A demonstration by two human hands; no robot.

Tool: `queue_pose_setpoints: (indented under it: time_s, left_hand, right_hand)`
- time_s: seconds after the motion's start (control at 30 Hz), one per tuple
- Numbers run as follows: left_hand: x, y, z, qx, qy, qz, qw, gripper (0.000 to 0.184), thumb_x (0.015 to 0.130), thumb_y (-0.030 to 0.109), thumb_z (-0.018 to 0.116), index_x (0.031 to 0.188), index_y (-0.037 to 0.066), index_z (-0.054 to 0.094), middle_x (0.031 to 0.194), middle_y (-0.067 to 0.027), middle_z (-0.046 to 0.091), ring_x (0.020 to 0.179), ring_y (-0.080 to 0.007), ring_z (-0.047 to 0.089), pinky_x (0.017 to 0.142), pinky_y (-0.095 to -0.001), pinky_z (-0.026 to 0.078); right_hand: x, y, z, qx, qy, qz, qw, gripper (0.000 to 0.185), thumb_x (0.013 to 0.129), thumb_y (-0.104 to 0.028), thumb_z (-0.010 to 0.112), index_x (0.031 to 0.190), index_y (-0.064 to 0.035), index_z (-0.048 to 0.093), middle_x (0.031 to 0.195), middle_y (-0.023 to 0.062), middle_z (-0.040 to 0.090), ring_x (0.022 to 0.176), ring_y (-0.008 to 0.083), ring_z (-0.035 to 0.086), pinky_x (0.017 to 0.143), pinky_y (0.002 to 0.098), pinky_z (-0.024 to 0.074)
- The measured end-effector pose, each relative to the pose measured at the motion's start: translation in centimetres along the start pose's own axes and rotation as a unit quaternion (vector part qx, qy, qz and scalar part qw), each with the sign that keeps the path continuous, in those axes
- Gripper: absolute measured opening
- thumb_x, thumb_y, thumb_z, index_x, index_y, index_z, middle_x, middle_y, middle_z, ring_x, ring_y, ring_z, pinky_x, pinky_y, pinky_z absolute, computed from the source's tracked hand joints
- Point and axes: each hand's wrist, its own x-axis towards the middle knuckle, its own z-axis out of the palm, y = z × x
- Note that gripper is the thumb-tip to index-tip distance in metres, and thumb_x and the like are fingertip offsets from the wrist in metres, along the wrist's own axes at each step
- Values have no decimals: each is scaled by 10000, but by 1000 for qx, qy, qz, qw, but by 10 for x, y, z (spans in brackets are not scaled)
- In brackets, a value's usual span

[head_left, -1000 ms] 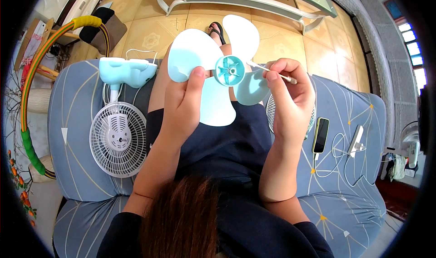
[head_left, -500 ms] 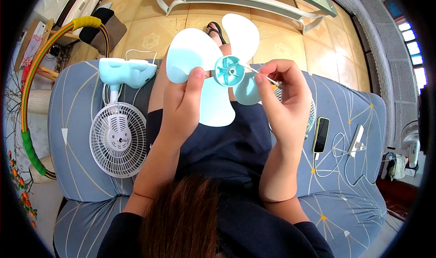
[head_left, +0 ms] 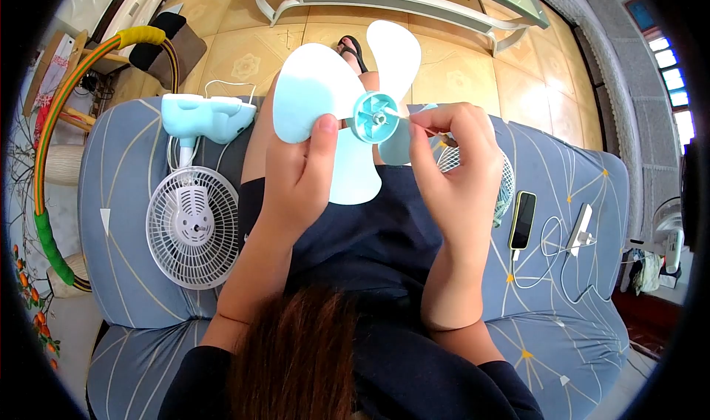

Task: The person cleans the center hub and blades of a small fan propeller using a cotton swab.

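Observation:
A light blue four-bladed fan blade [head_left: 314, 87] is held above my lap, its ribbed hub [head_left: 376, 116] facing me. My left hand [head_left: 302, 168] pinches the blade at the left of the hub, thumb on top. In my right hand [head_left: 457, 161] is a thin white cotton swab [head_left: 397, 113], gripped between thumb and fingers. The swab's tip is at the inside of the hub, near its centre. My right fingers hide part of the right-hand blade and the other end of the swab.
On the blue sofa [head_left: 118, 272] at left lies a fan body [head_left: 211, 116] with a white rear grille [head_left: 192, 227]. Another grille [head_left: 505, 187] is partly behind my right hand. A phone [head_left: 523, 220] and power strip [head_left: 580, 229] lie at right, near cables.
My right hand has moved left with the swab, whose tip has gone from the hub's rim to inside the hub. The fan blade has tilted slightly in my left hand.

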Motion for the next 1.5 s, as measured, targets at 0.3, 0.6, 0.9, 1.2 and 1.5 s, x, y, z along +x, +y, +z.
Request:
queue_pose_setpoints:
  time_s: [0.3, 0.6, 0.9, 1.2, 1.5]
  left_hand:
    - [-1, 1, -1, 69, -19, 44, 996, 357, 994, 75, 377, 1288, -122, 424, 1061, -156, 657, 938, -174, 647, 817, -273, 505]
    - [2, 9, -2, 89, -30, 67, 993, 354, 997, 76, 356, 1273, -117, 463, 1283, -219, 589, 1113, -209, 589, 942, -322, 463]
    - [-7, -6, -3, 71, 65, 19, 995, 348, 1001, 97, 396, 1303, -66, 455, 1220, -138, 590, 1101, -203, 577, 966, -337, 445]
    - [-3, 3, -3, 60, 10, 50, 997, 394, 1025, 173, 340, 1250, -108, 503, 1219, -172, 603, 1092, -232, 599, 938, -355, 475]
    - [-1, -1, 4, -35, 47, 85, 995, 384, 1017, 169, 368, 1202, -121, 539, 1142, -165, 647, 1033, -192, 607, 895, -316, 486]
  right_hand:
    - [-3, -3, 13, -12, 12, -47, 999, 151, 705, 36, 698, 771, -24, 576, 739, 94, 560, 727, 282, 542, 665, 382, 444]
    - [-3, -1, 17, 13, 15, -26, 999, 129, 727, 38, 699, 769, -18, 591, 731, 81, 567, 710, 244, 539, 631, 334, 432]
    - [-4, -4, 30, -53, 98, -48, 993, 176, 685, -42, 728, 763, -80, 574, 761, 57, 558, 777, 270, 553, 711, 388, 396]
    - [0, -15, 32, -89, 129, -75, 985, 166, 694, -3, 725, 754, -59, 581, 701, 43, 528, 697, 235, 515, 657, 348, 375]
    - [-3, -21, 38, -73, 91, -74, 990, 151, 716, 13, 696, 797, -44, 581, 760, 63, 549, 759, 263, 538, 731, 363, 404]
